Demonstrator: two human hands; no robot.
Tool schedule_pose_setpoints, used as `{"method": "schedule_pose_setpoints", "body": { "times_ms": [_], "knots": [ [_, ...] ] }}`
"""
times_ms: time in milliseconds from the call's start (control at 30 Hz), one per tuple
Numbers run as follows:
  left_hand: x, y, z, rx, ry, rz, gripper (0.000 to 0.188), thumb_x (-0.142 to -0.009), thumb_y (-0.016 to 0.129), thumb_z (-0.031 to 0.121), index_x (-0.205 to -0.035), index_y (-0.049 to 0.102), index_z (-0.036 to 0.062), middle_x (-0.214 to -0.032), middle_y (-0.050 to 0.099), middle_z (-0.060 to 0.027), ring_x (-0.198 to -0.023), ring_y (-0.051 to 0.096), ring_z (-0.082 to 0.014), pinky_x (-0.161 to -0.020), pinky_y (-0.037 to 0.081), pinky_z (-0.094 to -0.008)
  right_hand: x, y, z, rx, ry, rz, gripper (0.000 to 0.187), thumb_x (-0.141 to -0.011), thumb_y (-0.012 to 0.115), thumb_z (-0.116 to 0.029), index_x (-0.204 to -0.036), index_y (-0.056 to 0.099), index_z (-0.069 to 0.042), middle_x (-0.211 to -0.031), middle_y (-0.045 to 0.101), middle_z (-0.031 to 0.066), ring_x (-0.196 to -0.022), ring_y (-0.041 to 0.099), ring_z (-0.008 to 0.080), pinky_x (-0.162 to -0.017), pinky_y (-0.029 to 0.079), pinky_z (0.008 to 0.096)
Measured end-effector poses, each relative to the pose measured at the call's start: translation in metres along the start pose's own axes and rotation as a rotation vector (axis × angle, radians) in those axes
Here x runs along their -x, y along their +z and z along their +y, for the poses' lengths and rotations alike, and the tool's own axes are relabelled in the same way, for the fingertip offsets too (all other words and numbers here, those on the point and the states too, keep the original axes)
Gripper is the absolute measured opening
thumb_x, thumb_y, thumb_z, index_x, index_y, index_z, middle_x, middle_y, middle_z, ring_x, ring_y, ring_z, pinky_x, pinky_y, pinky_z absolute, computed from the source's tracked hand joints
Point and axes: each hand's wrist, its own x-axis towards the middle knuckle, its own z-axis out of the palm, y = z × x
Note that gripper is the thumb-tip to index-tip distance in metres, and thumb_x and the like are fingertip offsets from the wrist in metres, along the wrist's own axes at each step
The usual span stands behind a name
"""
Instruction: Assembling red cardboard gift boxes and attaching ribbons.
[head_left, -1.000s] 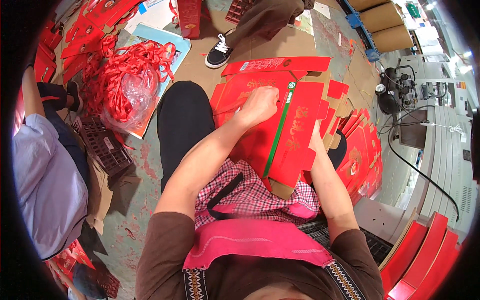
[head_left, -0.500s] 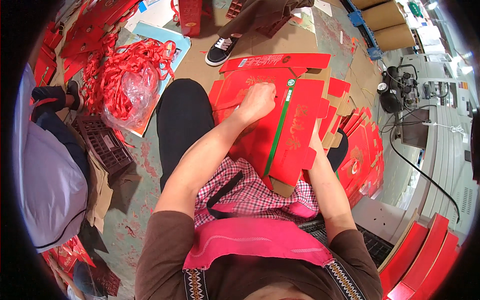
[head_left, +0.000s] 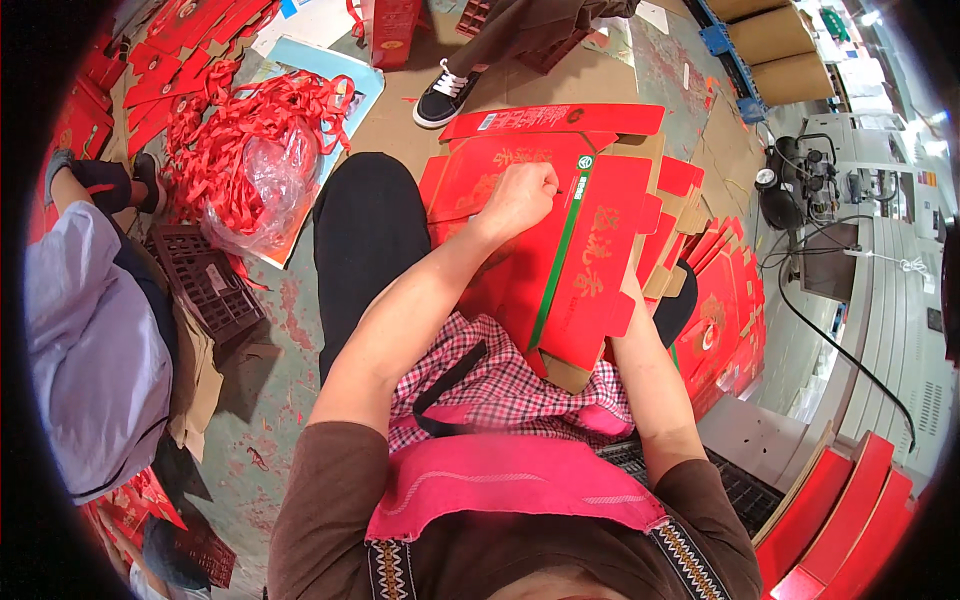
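Note:
A flattened red carton (head_left: 610, 235) with gold lettering and a green stripe lies tilted across my lap. My left hand (head_left: 520, 203) is closed on top of it, just left of the stripe, fingers curled in. At its fingertips a small dark spot shows, too small to name. My right forearm (head_left: 650, 375) runs up beneath the carton's right side. The fingers of that hand are hidden under the cardboard. More red cartons with brown inner flaps (head_left: 676, 215) lie just right of this one.
Red ribbons in a clear plastic bag (head_left: 265, 175) lie on the floor at left, beside a dark plastic crate (head_left: 205, 285). A co-worker in a lavender top (head_left: 100, 350) is at far left; another person's shoe (head_left: 443, 95) stands ahead. Stacked red cartons (head_left: 725, 320) and an air compressor (head_left: 800, 180) are at right.
My left hand has shifted very slightly up and right over the carton, still closed. The co-worker at left has moved, and their gloved hand now shows.

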Motion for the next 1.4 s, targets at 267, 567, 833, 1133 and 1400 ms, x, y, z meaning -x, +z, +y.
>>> {"method": "schedule_pose_setpoints", "body": {
  "times_ms": [267, 567, 833, 1133, 1400],
  "knots": [
    [0.000, 0.001, 0.005, -0.005, 0.087, 0.009, 0.011, -0.073, 0.049, 0.005, -0.077, 0.058, -0.0011, -0.078, 0.059, -0.0214, -0.079, 0.058, -0.0368, -0.070, 0.045, -0.0444, -0.005, 0.002, 0.004, 0.042, 0.008, 0.123, 0.033, -0.090, 0.046, -0.029, -0.114, 0.051, -0.007, -0.099, 0.060, 0.0052, -0.084, 0.060, 0.0175, -0.071, 0.052, 0.0306],
    [0.001, 0.010, 0.002, -0.326, 0.412, 0.053, 0.008, -0.066, 0.047, -0.002, -0.072, 0.052, -0.0016, -0.072, 0.055, -0.0214, -0.071, 0.055, -0.0387, -0.062, 0.046, -0.0469, -0.007, 0.004, 0.006, 0.131, -0.078, 0.122, 0.033, -0.089, 0.047, -0.029, -0.113, 0.051, -0.007, -0.098, 0.060, 0.0047, -0.083, 0.060, 0.0168, -0.071, 0.052, 0.0299],
    [0.010, 0.007, 0.012, -0.516, 0.503, -0.057, 0.011, -0.068, 0.049, -0.001, -0.078, 0.053, -0.0025, -0.077, 0.055, -0.0193, -0.077, 0.056, -0.0350, -0.072, 0.045, -0.0428, -0.004, 0.000, 0.010, 0.235, -0.121, 0.139, 0.027, -0.089, 0.048, -0.028, -0.107, 0.054, -0.008, -0.092, 0.060, 0.0026, -0.080, 0.059, 0.0148, -0.070, 0.051, 0.0282],
    [0.008, 0.010, 0.014, -0.553, 0.482, -0.089, 0.012, -0.069, 0.050, 0.002, -0.079, 0.053, -0.0033, -0.078, 0.056, -0.0194, -0.077, 0.057, -0.0349, -0.072, 0.046, -0.0422, -0.008, -0.026, 0.007, 0.164, -0.031, 0.117, 0.027, -0.090, 0.046, -0.029, -0.104, 0.055, -0.008, -0.089, 0.060, 0.0025, -0.079, 0.059, 0.0150, -0.069, 0.051, 0.0285],
    [0.006, 0.013, 0.014, -0.578, 0.464, -0.127, 0.011, -0.071, 0.051, 0.005, -0.077, 0.054, -0.0032, -0.076, 0.057, -0.0196, -0.073, 0.058, -0.0340, -0.069, 0.048, -0.0418, -0.009, -0.027, 0.006, 0.215, -0.043, 0.108, 0.027, -0.090, 0.046, -0.029, -0.105, 0.055, -0.008, -0.090, 0.060, 0.0029, -0.080, 0.059, 0.0154, -0.069, 0.051, 0.0292]
  ]
}}
